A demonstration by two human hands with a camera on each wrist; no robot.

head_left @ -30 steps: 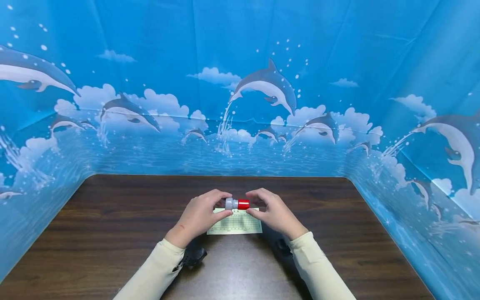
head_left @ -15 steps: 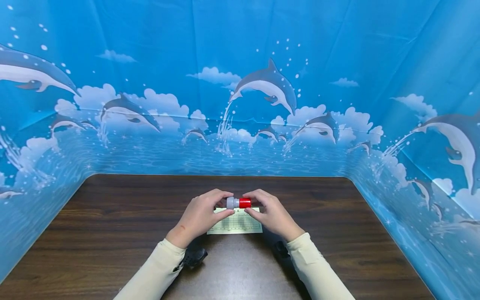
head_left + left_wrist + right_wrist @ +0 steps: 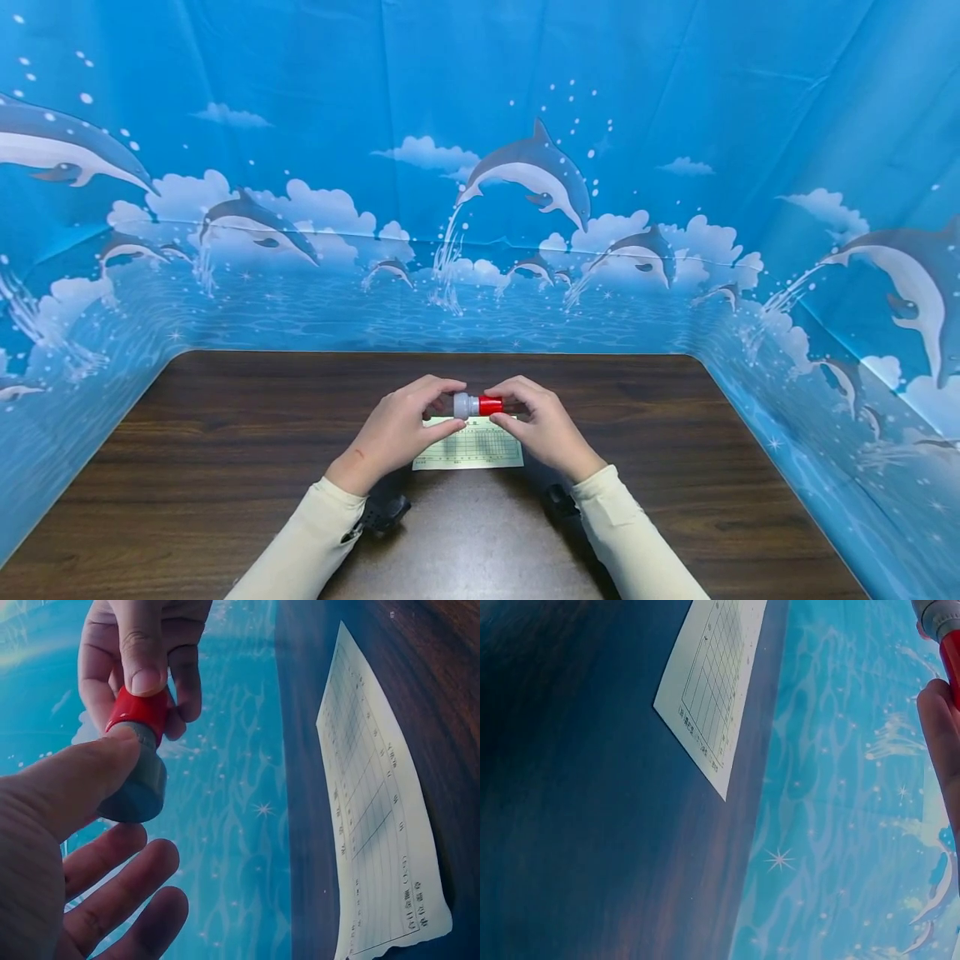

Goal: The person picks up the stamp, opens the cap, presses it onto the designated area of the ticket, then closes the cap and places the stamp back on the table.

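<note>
A small stamp with a red body (image 3: pixel 491 406) and a grey cap (image 3: pixel 463 406) is held sideways above the table, in line between both hands. My left hand (image 3: pixel 401 432) pinches the grey end, its thumb near the narrow collar in the left wrist view while several fingers stay loosely spread. My right hand (image 3: pixel 551 427) pinches the red end, thumb on top in that same view. Just below the stamp lies a pale green printed form (image 3: pixel 468 452) with a ruled grid. The right wrist view catches only part of the stamp (image 3: pixel 951 656) and a finger at its edge.
The dark wooden table (image 3: pixel 225 467) carries the form near its middle. A blue curtain (image 3: pixel 337 308) printed with dolphins closes off the back and both sides. Black wrist cameras (image 3: pixel 386 512) sit under the cream sleeves (image 3: pixel 307 542).
The stamp has shifted very slightly right. My right hand has closed in a little to the left, its fingertips further over the red end. My left hand stays nearly where it was.
</note>
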